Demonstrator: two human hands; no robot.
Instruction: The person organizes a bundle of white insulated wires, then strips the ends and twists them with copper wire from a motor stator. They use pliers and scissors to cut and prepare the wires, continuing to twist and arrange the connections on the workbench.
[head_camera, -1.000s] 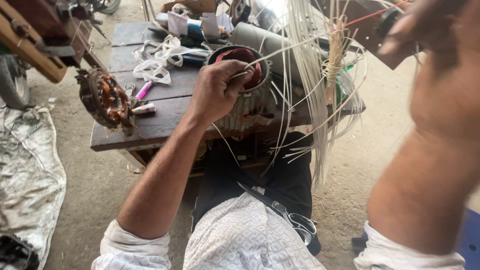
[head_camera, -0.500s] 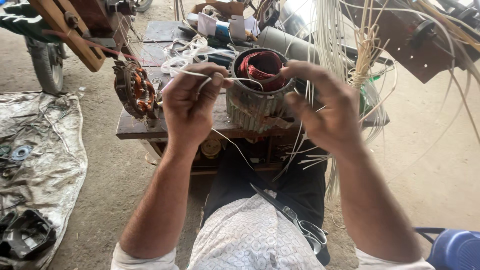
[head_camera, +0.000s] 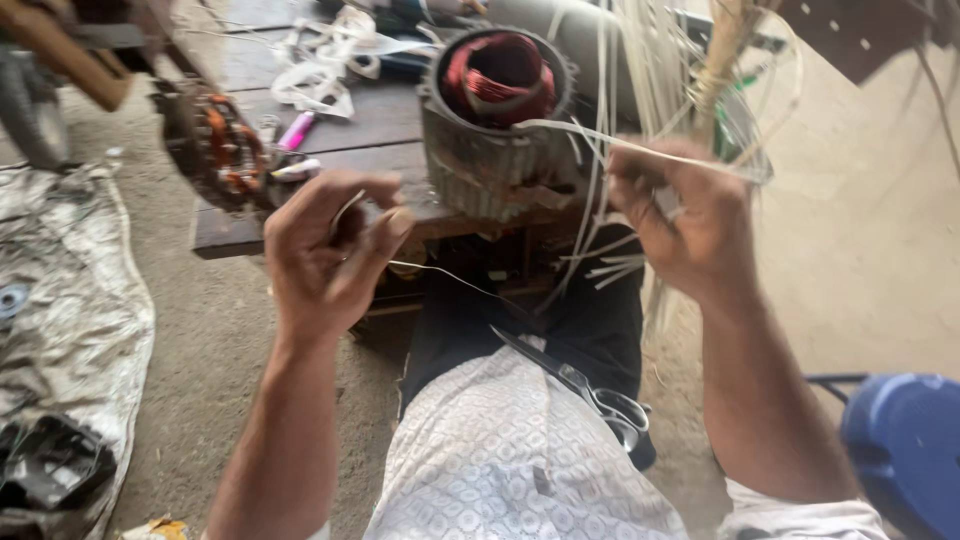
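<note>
From the head camera, the left hand (head_camera: 325, 250) pinched a thin pale strip (head_camera: 352, 206), and the right hand (head_camera: 680, 215) gripped another long pale strip (head_camera: 600, 140), drawn taut from the grey ribbed motor stator with red-brown copper windings (head_camera: 497, 120) on the dark wooden bench (head_camera: 370, 125), close for threading.

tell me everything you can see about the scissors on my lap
The scissors lie shut across the lap, resting on the patterned white shirt and dark trousers. Blades look like grey metal, pointing up-left; the looped handles, lower right, look metallic too. Neither hand touches them. A thin wire runs just above the blade tips.
</note>
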